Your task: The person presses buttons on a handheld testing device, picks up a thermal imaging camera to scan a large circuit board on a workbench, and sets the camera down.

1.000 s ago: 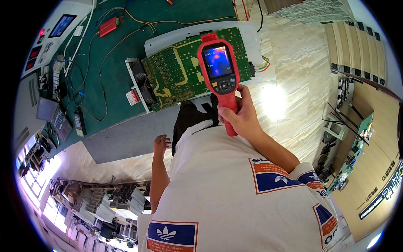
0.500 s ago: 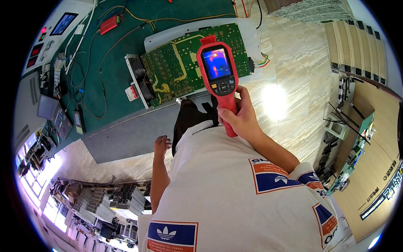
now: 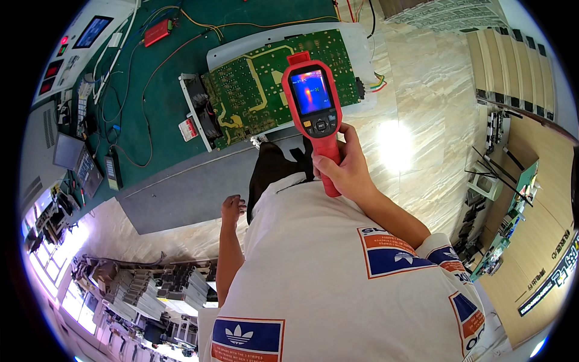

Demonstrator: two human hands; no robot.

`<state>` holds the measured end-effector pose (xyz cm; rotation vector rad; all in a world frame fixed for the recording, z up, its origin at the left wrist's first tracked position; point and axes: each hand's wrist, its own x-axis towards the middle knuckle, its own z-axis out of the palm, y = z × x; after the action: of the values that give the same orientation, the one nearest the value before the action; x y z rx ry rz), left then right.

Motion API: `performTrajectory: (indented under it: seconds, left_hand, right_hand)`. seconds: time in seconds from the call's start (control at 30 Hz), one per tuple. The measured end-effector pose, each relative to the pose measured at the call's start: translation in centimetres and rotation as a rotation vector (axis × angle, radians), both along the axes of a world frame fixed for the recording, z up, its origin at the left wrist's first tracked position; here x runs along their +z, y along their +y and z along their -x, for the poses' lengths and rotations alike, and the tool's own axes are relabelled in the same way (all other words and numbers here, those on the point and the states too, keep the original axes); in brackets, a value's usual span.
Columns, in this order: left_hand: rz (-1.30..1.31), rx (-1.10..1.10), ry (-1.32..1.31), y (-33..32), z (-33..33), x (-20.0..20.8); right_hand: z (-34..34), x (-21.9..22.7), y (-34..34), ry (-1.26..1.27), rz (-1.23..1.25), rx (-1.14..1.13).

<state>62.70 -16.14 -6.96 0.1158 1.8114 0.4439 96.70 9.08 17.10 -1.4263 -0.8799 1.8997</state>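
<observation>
My right hand (image 3: 347, 166) is closed round the red handle of a handheld thermal camera (image 3: 325, 145), thumb across the front of the grip. Its lit screen displays a blue image with an orange-yellow streak. From my viewpoint, the camera covers part of a large green circuit board (image 3: 241, 90). Black fans (image 3: 204, 110) on a metal bracket sit at the board's left end, and a black connector with coloured wires is at its right end. My left hand (image 3: 233, 208) hangs beside my left side, below the bench edge, fingers loosely bent and apart, with nothing visible in it.
The green bench mat (image 3: 163, 130) carries a red box (image 3: 158, 32) with cables, a small red-and-white packet (image 3: 187, 130), a laptop (image 3: 78, 163) and a handheld meter (image 3: 113, 171). Bench instruments (image 3: 84, 42) stand at the far left. Shelving with parts (image 3: 500, 223) lines the right.
The pattern on the thermal camera's screen has changed, with the bright streak now smaller. Both hands and the circuit board look almost unmoved.
</observation>
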Motion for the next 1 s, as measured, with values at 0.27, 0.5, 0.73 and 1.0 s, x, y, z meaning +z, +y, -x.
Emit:
performTrajectory:
  seconds: [0.27,0.5,0.73,1.0]
  left_hand:
    - [-0.002,-0.004,-0.002,-0.1,0.0,-0.3]
    - [0.000,-0.007,0.004,-0.2,-0.2,-0.3]
    - [0.007,-0.026,0.019,-0.1,-0.3,-0.1]
    - [0.002,-0.022,0.002,0.0,-0.7,0.2]
  right_hand:
    - [-0.2,-0.1,-0.4,0.020,-0.007,0.000]
    - [-0.5,-0.2,-0.5,0.039,0.011,-0.018]
    - [-0.8,-0.3,-1.1,0.028,0.019,-0.010]
    - [-3.4,-1.0,-1.3,-0.023,-0.016,-0.100]
